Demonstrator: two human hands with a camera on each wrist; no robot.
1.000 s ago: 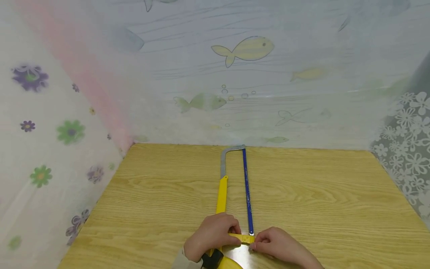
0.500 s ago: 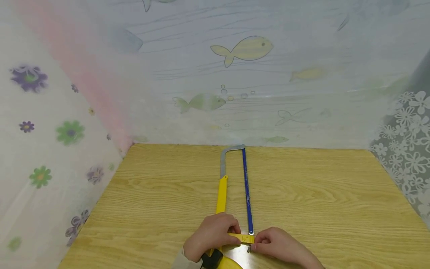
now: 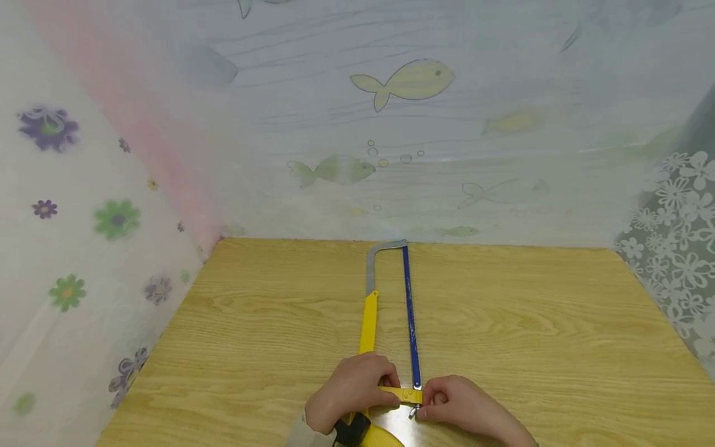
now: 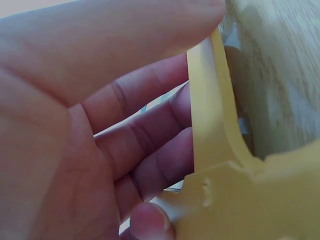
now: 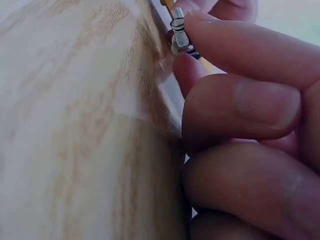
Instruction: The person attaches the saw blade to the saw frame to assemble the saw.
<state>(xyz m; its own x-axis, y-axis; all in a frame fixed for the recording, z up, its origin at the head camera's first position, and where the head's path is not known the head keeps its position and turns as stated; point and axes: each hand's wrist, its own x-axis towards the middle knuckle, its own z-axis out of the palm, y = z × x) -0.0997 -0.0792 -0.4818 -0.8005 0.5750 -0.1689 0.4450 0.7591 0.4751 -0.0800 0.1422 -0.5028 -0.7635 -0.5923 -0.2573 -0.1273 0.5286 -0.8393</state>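
A hacksaw lies on the table, with a yellow frame [image 3: 369, 323] and a grey bent front end at the far side. Its blue blade [image 3: 411, 316] runs along the right side. My left hand [image 3: 354, 388] grips the near end of the yellow frame; in the left wrist view the fingers lie around the yellow bar [image 4: 207, 110]. Just below the blade's near end sits a small metal wing nut [image 3: 413, 412]. My right hand [image 3: 460, 403] holds thumb and fingertip at this wing nut [image 5: 181, 39], pinching it from the side. The hacksaw's handle is partly hidden under my left wrist.
The wood-grain table [image 3: 536, 323] reaches back to a wall sheet [image 3: 313, 124] printed with fish. A flower-printed sheet [image 3: 84, 248] hangs at the left, and a grey floral one [image 3: 681, 248] at the right. A black strap [image 3: 353, 429] circles my left wrist.
My right fingers have shifted slightly at the wing nut, and more of the nut shows below the yellow frame end. The left hand and hacksaw stay almost in place.
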